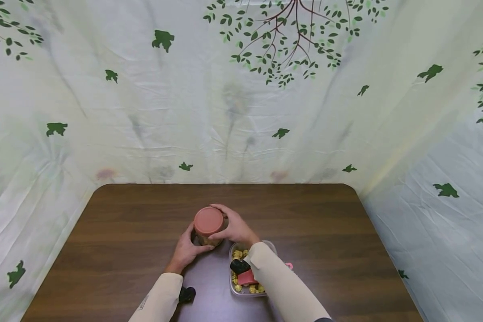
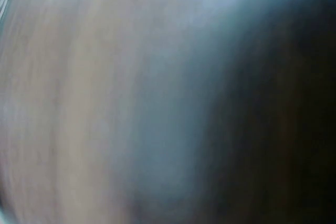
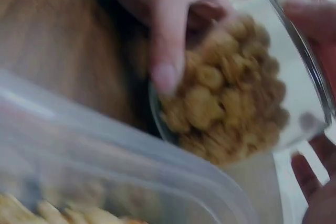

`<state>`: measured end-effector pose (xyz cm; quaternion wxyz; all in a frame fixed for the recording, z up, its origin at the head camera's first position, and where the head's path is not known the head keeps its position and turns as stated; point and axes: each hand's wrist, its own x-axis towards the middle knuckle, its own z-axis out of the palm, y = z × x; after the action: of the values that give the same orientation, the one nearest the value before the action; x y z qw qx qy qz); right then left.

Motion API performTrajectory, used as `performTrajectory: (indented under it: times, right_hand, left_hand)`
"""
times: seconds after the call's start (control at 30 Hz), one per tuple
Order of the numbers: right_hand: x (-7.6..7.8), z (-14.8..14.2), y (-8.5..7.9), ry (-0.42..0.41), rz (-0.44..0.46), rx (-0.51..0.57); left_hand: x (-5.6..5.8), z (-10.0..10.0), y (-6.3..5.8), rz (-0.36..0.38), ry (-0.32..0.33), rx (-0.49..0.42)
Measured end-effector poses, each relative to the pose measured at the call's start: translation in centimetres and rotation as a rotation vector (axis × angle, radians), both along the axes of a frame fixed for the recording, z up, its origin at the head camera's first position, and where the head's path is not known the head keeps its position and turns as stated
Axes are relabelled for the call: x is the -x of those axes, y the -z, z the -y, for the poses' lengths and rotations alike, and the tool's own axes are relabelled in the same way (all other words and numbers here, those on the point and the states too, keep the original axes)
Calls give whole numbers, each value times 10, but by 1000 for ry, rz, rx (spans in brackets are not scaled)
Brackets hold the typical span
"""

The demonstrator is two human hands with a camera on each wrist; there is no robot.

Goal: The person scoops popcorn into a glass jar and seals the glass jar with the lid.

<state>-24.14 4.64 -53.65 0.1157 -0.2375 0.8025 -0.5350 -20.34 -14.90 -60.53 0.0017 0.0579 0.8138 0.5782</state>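
A clear jar (image 3: 231, 93) of popcorn-like yellow pieces, topped by a pinkish-red lid (image 1: 208, 221), is held between both hands near the middle of the table. My left hand (image 1: 185, 251) grips the lower body of the jar, thumb along its near side. On the lid's right rim, my right hand (image 1: 237, 228) curls thumb and fingers. Just below my right forearm stands a clear plastic container (image 1: 231, 273) of similar yellow pieces, with a red scoop (image 1: 247, 278) lying in it. The left wrist view is too blurred to read.
A brown wooden table (image 1: 326, 232) extends around the jar. Behind it hangs a pale curtain (image 1: 225, 112) printed with leaves and branches. My right sleeve (image 1: 281, 277) covers part of the container, and a small pink end (image 1: 289, 266) shows past it.
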Motion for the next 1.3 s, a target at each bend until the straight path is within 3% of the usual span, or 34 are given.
performTrajectory:
  times: [0.17,0.33,0.53,0.7,1.03,1.17,1.3]
  right_hand:
    - [-16,13,2,181,-24,19]
    - [-34,29,2,382,-93,-52]
    - [-45,41,-1,485,-144,-103]
    - [-41,34,1,402,-98,-85]
    - [-1,2,-5,-33,55,21]
    - [4,-1,-7,-73,32,-14]
    - [0,3,-3,-4,2,-6]
  left_hand:
    - [1,2,1,-13,4,-5]
    - [1,3,1,11,1,-24]
    - [1,4,2,15,-14,5]
    - [1,4,2,26,-7,9]
    - [1,2,3,-4,-2,9]
    - [1,1,4,-10,-4,-1]
    - [1,1,3,-18,-6,-5]
